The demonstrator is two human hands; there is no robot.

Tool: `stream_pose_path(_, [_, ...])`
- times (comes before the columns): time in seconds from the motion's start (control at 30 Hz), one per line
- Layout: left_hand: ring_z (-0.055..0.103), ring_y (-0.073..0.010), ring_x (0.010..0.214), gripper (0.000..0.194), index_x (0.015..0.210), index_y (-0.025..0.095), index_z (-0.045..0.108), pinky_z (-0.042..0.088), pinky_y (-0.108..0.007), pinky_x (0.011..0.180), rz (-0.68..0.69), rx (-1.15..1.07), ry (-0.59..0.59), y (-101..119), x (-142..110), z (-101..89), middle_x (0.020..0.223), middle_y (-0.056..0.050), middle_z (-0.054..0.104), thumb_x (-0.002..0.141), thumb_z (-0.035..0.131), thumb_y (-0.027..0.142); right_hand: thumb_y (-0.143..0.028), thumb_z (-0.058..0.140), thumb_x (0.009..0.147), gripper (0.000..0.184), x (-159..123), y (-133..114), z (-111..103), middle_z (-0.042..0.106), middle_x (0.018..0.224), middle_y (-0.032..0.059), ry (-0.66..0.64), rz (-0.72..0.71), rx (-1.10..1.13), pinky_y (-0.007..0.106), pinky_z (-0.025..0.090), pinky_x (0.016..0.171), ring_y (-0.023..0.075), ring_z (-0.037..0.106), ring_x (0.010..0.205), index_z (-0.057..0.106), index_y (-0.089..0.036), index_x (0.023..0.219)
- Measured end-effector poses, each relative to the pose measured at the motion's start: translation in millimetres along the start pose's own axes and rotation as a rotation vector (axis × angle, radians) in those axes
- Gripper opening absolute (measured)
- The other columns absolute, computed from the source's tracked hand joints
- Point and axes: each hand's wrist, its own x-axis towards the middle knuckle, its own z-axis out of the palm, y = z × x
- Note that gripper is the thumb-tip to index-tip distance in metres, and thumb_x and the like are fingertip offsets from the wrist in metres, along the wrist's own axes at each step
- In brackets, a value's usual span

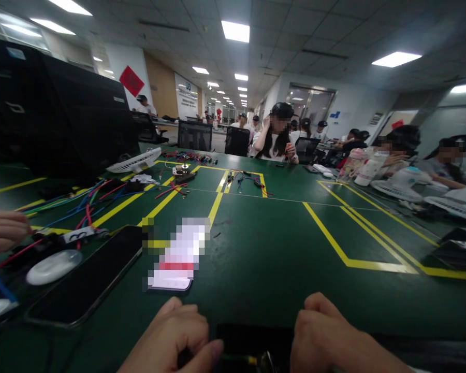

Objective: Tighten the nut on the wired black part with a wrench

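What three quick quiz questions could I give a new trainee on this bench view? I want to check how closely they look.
1. True or false: the left hand and the right hand are both at the near edge of the green table.
2. What lies just left of the left hand: A) a dark phone, B) a drinking cup, C) a keyboard?
3. What colour are the lines marked on the table?

Key: 1 true. 2 A, the dark phone lies flat, screen off. 3 yellow.
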Motion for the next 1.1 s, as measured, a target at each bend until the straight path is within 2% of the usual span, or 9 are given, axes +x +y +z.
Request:
stream_pose_path(0.13, [0.059,-0.0163,0.070,0.040,0.059,0.018,0.044,0.037,-0.031,0.074,0.000,0.004,-0.013,3.4,-1.6,0.2,0.064,0.003,0.058,0.095,0.046,0.036,-0.037,0.067,0.090,0.051,2.8,5.9,4.2,0.053,0.051,-0.0058,-0.024,0.015,-0.055,0.034,0.040,0.065,0.0147,0.050,0.052,0.039,-0.021,0.050])
stream_pose_path(0.43, [0.059,-0.0177,0.074,0.038,0.061,0.018,0.048,0.036,-0.032,0.077,-0.058,-0.027,-0.047,4.7,0.1,-3.7,0.068,0.002,0.060,0.095,0.047,0.037,-0.042,0.072,0.088,0.030,-10.4,23.4,19.8,0.062,0.060,-0.0068,0.010,-0.030,-0.148,0.031,0.042,0.076,0.0148,0.058,0.061,0.060,-0.026,0.066])
stream_pose_path(0.57, [0.058,-0.0185,0.075,0.038,0.061,0.018,0.046,0.036,-0.033,0.076,-0.080,-0.023,-0.051,5.9,-0.6,-3.6,0.068,0.002,0.058,0.093,0.045,0.037,-0.033,0.070,0.090,0.021,-8.3,22.3,22.2,0.065,0.065,-0.0058,0.037,-0.023,-0.169,0.030,0.041,0.075,0.0138,0.057,0.063,0.066,-0.025,0.071])
stream_pose_path(0.63, [0.058,-0.0179,0.073,0.038,0.060,0.018,0.044,0.036,-0.033,0.077,-0.068,-0.027,-0.058,6.3,-1.5,-2.8,0.066,0.003,0.057,0.093,0.044,0.037,-0.024,0.074,0.085,0.016,-6.0,16.8,18.6,0.064,0.063,-0.0046,0.092,-0.008,-0.175,0.032,0.039,0.071,0.0128,0.053,0.056,0.067,-0.024,0.071])
stream_pose_path(0.7, [0.058,-0.0173,0.072,0.038,0.060,0.018,0.043,0.035,-0.034,0.079,-0.063,-0.035,-0.065,6.7,-2.2,-2.2,0.065,0.003,0.056,0.093,0.043,0.037,-0.023,0.076,0.081,0.013,-2.7,8.9,11.7,0.062,0.059,-0.0034,0.135,0.014,-0.170,0.033,0.039,0.068,0.0132,0.050,0.053,0.067,-0.023,0.072])
stream_pose_path(0.77, [0.058,-0.0168,0.072,0.039,0.060,0.018,0.041,0.036,-0.034,0.081,-0.061,-0.035,-0.069,7.0,-2.2,-2.1,0.064,0.004,0.055,0.093,0.042,0.038,-0.033,0.074,0.085,0.014,1.6,-0.2,2.0,0.062,0.059,-0.0019,0.123,0.043,-0.146,0.033,0.040,0.069,0.0157,0.052,0.057,0.068,-0.024,0.076])
stream_pose_path(0.87, [0.059,-0.0174,0.072,0.039,0.060,0.018,0.041,0.037,-0.034,0.081,-0.067,-0.026,-0.055,7.1,-0.4,-3.1,0.065,0.003,0.056,0.093,0.042,0.039,-0.050,0.065,0.091,0.026,7.9,-13.7,-14.3,0.065,0.065,0.0007,0.071,0.063,-0.099,0.035,0.042,0.078,0.0198,0.058,0.069,0.070,-0.026,0.085])
stream_pose_path(0.97, [0.059,-0.0173,0.072,0.040,0.060,0.018,0.042,0.038,-0.033,0.078,-0.059,-0.019,-0.049,6.1,1.6,-4.3,0.065,0.003,0.057,0.093,0.043,0.040,-0.054,0.062,0.093,0.030,10.0,-23.4,-26.8,0.067,0.070,0.0019,0.076,0.052,-0.076,0.037,0.042,0.083,0.0212,0.060,0.075,0.072,-0.026,0.090])
stream_pose_path(1.1, [0.060,-0.0167,0.072,0.039,0.061,0.019,0.045,0.038,-0.033,0.079,-0.044,-0.017,-0.032,3.9,0.7,-2.6,0.066,0.003,0.058,0.094,0.043,0.037,-0.055,0.060,0.094,0.031,8.3,-28.1,-31.1,0.067,0.073,0.0024,0.078,0.038,-0.059,0.038,0.041,0.085,0.0214,0.061,0.078,0.072,-0.027,0.092])
